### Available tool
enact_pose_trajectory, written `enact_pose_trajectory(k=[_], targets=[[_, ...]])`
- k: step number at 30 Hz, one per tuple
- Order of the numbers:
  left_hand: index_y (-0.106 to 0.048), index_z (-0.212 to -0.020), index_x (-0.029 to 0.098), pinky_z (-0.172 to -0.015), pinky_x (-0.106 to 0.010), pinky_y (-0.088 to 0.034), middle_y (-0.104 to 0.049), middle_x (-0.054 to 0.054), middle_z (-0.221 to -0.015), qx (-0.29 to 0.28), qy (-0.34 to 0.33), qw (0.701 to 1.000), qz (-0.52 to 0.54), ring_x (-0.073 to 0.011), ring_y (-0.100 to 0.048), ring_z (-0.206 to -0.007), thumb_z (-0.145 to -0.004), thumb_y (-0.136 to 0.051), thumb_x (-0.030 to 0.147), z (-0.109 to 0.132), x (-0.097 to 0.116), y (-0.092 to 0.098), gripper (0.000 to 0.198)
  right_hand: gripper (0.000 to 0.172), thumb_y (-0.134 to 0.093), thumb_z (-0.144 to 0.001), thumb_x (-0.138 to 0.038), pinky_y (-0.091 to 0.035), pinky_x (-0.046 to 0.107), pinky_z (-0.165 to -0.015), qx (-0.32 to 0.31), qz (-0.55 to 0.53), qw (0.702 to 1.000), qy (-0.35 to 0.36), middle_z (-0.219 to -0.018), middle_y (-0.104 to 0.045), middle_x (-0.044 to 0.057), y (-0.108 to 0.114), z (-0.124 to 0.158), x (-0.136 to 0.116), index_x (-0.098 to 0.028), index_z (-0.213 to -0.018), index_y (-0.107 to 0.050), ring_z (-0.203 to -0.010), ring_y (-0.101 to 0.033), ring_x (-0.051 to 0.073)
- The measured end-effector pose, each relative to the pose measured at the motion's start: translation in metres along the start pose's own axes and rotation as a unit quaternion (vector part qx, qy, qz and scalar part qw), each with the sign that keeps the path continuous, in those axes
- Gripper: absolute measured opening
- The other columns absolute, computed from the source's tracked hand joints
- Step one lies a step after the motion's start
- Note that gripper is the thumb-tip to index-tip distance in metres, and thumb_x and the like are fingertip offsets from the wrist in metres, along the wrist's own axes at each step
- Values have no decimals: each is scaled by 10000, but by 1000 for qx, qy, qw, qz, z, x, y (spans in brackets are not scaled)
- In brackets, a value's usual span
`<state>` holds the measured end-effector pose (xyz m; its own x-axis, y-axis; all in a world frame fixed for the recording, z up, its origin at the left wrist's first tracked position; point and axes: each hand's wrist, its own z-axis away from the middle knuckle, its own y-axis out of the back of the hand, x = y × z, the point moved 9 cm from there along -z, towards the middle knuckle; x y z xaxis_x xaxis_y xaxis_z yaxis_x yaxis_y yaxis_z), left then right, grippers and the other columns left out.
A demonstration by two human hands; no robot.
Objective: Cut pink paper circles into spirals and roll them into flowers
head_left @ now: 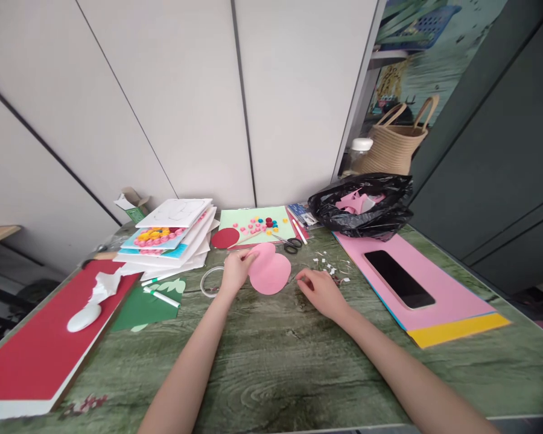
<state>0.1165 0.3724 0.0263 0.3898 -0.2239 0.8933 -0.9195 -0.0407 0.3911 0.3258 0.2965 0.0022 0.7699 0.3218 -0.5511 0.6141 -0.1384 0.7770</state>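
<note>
My left hand (pixel 236 271) pinches the upper left edge of a pink paper cutout (pixel 271 274), which looks like two joined rounds, one smaller at the top. Just right of the paper, my right hand (pixel 321 290) is low over the table with its fingers curled and thumb and fingertips together. Whatever sits between those tips, if anything, is too small to make out. Small white scraps (pixel 330 266) lie beyond that hand. Black-handled scissors (pixel 292 245) rest behind the cutout, and a roll of clear tape (pixel 210 282) lies left of my left hand.
A pale green sheet (pixel 233 218) bears small coloured pieces beside a red paper circle (pixel 226 238). On the left are stacked cards (pixel 176 211), green paper (pixel 140 310) and a red board (pixel 31 343). A black plastic bag (pixel 366 223) and a phone (pixel 398 278) are at right.
</note>
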Motion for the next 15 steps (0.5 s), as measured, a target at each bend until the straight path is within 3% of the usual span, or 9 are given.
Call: enact_pose_trajectory(k=[3, 6, 8, 15], targets=[[-701, -806, 120, -525, -225, -404, -670, -29, -669, -19, 25, 996, 84, -151, -560, -593, -709, -586, 482, 12, 0, -7, 392, 216, -403, -884, -288, -421, 283, -683, 9, -18, 1000, 2, -792, -630, 18, 4, -2, -1, -199, -989, -569, -715, -570, 156], [-689, -899, 119, -527, -219, -421, -681, -46, -726, -45, 42, 987, 151, -136, -567, -591, -714, -591, 476, 22, 3, -19, 414, 298, -375, -901, -295, -424, 323, -799, 19, -21, 1000, 8, -1039, -619, 65, 9, -2, -5, -201, -1152, -505, -930, -553, 183], [-664, -981, 136, -561, -226, -450, -690, -53, -779, -50, 47, 981, 184, -144, -594, -636, -709, -609, 448, 26, 5, -24, 418, 304, -404, -891, -296, -381, 381, -886, 15, -12, 1000, 16, -1124, -599, 71, 8, -2, -9, -217, -1162, -518, -1050, -496, 218], [-486, -1233, 160, -627, -242, -484, -693, -92, -925, 1, 37, 975, 219, -166, -635, -754, -732, -605, 334, 22, -2, -14, 543, 322, -401, -901, -297, -213, 494, -1030, -62, 113, 988, 86, -1292, -514, 33, -22, 4, -23, -254, -1188, -540, -1259, -303, 261]])
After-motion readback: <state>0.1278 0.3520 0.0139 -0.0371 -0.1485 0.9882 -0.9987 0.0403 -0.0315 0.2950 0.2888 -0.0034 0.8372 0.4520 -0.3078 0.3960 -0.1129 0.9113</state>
